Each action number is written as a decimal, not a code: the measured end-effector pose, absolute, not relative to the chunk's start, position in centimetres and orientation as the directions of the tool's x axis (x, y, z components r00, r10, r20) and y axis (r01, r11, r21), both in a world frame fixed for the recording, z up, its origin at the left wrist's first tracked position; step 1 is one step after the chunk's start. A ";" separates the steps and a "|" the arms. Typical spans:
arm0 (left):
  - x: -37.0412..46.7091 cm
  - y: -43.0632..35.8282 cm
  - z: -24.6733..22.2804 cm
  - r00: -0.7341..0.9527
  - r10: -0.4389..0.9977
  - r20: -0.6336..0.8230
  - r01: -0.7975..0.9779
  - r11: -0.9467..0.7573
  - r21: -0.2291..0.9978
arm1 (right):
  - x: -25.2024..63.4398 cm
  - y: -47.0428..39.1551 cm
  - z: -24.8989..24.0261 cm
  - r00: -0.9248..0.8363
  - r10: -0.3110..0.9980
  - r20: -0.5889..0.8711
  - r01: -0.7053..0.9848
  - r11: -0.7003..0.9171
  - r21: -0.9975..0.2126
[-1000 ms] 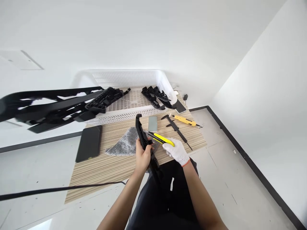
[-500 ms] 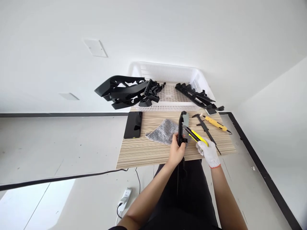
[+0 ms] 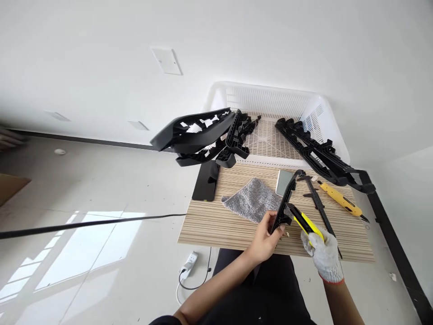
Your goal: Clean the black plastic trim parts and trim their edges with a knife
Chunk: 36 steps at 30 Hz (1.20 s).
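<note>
My bare left hand [image 3: 267, 237] grips a long black plastic part [image 3: 287, 198] near its lower end and holds it tilted above the table's front. My right hand [image 3: 321, 250], in a white knit glove with an orange-red cuff, is closed around a yellow and black utility knife [image 3: 308, 225]. The knife's blade end meets the part just above my left fingers; whether it touches or only overlaps I cannot tell. Behind the part lies a grey cloth [image 3: 250, 198], its right edge partly hidden by the part and my left hand.
A white basket [image 3: 270, 160] at the back holds black plastic parts [image 3: 199, 140] overhanging its left and more parts [image 3: 321, 153] overhanging its right. On the table [image 3: 216, 232] lie a black phone [image 3: 205, 180], a pale rectangular object [image 3: 283, 180], a caliper [image 3: 320, 205] and a yellow pen-shaped tool [image 3: 341, 198].
The view has turned, shifting the table and basket rightward in the picture. The black part leans further right at its top, and the knife's blade end has come lower along it, closer to my left fingers.
</note>
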<state>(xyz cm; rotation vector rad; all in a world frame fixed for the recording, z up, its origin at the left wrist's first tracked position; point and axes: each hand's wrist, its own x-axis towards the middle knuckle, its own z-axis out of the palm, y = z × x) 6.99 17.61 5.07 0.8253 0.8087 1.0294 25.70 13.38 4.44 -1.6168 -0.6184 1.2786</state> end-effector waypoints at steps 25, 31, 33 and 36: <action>7.5 18.5 3.3 0.210 0.978 -0.009 -0.364 0.087 0.927 | 24.6 15.2 5.4 0.156 0.958 -0.240 -0.120 -0.223 -0.967; 7.5 18.2 3.8 0.211 0.977 -0.028 -0.366 0.106 0.924 | 24.6 14.9 5.4 0.149 0.969 -0.197 -0.109 -0.182 -0.977; 7.4 18.1 4.1 0.204 0.978 -0.040 -0.367 0.114 0.923 | 24.6 14.8 5.4 0.146 0.970 -0.193 -0.112 -0.178 -0.978; 7.3 18.1 4.3 0.177 0.982 -0.070 -0.372 0.133 0.919 | 24.6 14.9 5.4 0.142 0.969 -0.203 -0.119 -0.187 -0.975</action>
